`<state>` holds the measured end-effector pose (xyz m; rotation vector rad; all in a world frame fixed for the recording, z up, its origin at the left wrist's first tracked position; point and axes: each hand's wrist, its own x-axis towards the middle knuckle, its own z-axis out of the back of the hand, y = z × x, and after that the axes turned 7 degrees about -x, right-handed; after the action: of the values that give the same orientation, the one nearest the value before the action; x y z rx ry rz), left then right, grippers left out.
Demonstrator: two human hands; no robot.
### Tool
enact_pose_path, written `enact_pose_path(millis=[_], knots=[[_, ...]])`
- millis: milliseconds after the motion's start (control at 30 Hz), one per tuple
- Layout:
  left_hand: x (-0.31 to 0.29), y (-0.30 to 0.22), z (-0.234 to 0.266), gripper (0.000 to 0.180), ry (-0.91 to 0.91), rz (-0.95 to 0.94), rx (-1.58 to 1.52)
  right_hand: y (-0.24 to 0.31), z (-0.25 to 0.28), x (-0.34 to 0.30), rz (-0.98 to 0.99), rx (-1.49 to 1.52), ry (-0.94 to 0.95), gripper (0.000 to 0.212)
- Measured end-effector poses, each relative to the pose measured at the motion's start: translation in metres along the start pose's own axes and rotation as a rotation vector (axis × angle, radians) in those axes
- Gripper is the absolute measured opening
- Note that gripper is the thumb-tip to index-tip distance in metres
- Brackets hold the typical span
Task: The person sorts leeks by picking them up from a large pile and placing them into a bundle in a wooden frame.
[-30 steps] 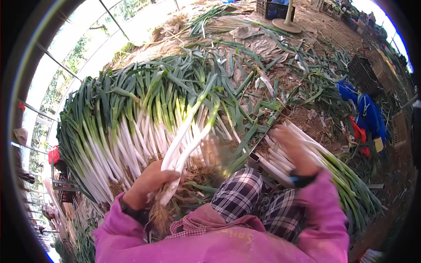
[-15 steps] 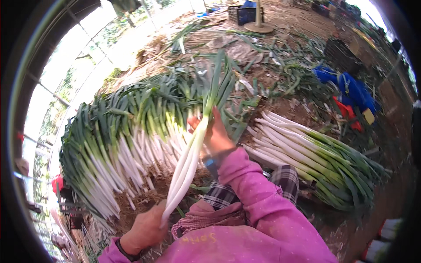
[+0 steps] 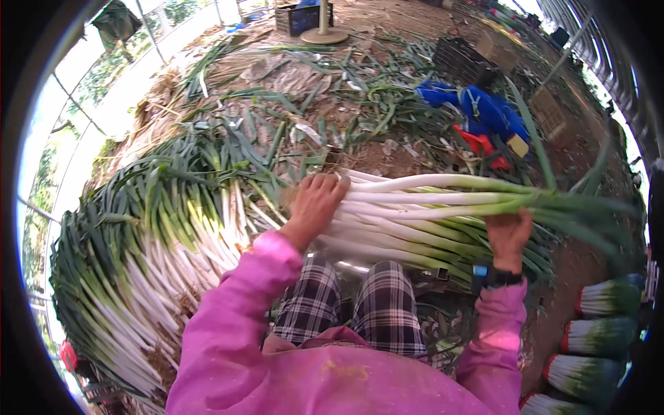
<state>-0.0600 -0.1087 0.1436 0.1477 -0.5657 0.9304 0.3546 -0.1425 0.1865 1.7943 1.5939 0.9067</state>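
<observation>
Several long leeks (image 3: 443,199) lie level across both my hands, white ends left and dark green leaves right, the leaf tips blurred. My left hand (image 3: 319,205) is closed around their white ends. Farther right, my right hand (image 3: 509,234) grips them from below where white turns green. Just beneath is a row of leeks (image 3: 415,242), white ends also to the left, partly hidden by the held ones. To my left spreads a big heap of leeks (image 3: 155,270) with roots and soil on them.
Bound leek bundles (image 3: 602,339) stand at the lower right. Beyond my hands, leaf scraps (image 3: 387,104) litter the ground, with a blue cloth or sheet (image 3: 477,107), a red piece (image 3: 477,142), a dark crate (image 3: 460,62) and a round-based post (image 3: 324,31).
The leeks have swung from upright on my left to level over the row on my right. My left hand moved up and right, my right hand far right. The view turned right.
</observation>
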Motion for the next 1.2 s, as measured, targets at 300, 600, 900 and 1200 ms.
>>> enact_pose_path(millis=[300, 600, 900, 1200], knots=[[0.002, 0.018, -0.14, 0.034, 0.584, 0.18, 0.051, 0.05, 0.165, -0.115, -0.357, -0.167, -0.876, 0.05], [-0.002, 0.028, -0.131, 0.067, 0.802, 0.376, 0.169, 0.16, 0.297, -0.07, -0.268, -1.118, -0.741, 0.051], [-0.014, 0.039, -0.127, 0.057, 0.77, 0.425, 0.047, 0.145, 0.145, -0.024, 0.308, -2.156, -0.725, 0.041], [-0.019, 0.039, -0.147, 0.059, 0.704, 0.414, -0.003, 0.069, 0.07, 0.015, 0.002, -2.775, -0.081, 0.028]])
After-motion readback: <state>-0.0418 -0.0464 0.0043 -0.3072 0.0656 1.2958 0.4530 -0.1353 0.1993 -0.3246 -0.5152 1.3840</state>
